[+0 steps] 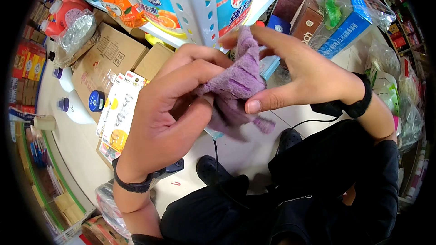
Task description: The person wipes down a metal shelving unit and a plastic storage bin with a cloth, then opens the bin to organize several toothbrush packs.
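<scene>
A crumpled purple cloth point(238, 78) hangs between my two hands, in front of a perforated white shelf upright. My left hand point(173, 109) pinches its left side between thumb and bent fingers. My right hand point(293, 68) is at the cloth's right side, its thumb near the lower edge and its fingers partly hidden behind the cloth; whether it grips the cloth I cannot tell. A light blue object point(270, 66) shows in part behind the cloth, too covered to name. Large yellow-lidded detergent tubs point(160, 10) stand on the white shelf just beyond my hands.
Cardboard boxes point(112, 47), carded goods point(119, 112), a round blue container point(96, 100) and white bottles with purple caps point(76, 107) are at the left. A blue box point(344, 30) in clear plastic is at the right. A black cable point(306, 121) runs near my knees.
</scene>
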Demonstrator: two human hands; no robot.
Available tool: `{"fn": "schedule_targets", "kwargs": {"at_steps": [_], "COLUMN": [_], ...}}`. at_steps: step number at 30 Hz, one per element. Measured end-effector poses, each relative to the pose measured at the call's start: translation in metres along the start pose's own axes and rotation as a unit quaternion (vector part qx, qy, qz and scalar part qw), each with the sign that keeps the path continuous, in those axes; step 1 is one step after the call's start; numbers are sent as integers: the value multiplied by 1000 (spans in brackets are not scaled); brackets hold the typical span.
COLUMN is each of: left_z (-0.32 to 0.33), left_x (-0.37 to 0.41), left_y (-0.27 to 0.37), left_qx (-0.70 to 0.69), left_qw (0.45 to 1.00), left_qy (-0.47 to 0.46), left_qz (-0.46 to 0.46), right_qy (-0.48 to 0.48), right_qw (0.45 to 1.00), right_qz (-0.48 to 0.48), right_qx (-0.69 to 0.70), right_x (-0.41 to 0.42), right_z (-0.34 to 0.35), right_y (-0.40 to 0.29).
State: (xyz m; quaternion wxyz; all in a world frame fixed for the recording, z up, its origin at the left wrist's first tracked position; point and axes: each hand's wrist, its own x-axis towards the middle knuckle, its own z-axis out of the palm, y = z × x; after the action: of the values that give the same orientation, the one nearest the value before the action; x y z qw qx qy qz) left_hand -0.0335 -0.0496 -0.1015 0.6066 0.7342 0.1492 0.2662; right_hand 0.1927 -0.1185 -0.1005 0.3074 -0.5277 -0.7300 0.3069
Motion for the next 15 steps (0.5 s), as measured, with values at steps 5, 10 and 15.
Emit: {"fn": "schedule_targets", "kwargs": {"at_steps": [5,10,15], "left_z": [-1,3,2], "left_x": [2,4,8], "left_y": [-14,-14,-22], "left_qx": [-55,-78,26], "left_qw": [996,988,981], "left_qy": [55,95,-17], "left_qz": [42,-89,-192], "right_qy": [-87,54,82], "right_qw": [959,931,936], "right_qz": [97,85,71], "right_qx": [250,350,334], "right_x": [7,8,6], "right_z": [1,-4,-13], "right_y": [1,4,-4]}}
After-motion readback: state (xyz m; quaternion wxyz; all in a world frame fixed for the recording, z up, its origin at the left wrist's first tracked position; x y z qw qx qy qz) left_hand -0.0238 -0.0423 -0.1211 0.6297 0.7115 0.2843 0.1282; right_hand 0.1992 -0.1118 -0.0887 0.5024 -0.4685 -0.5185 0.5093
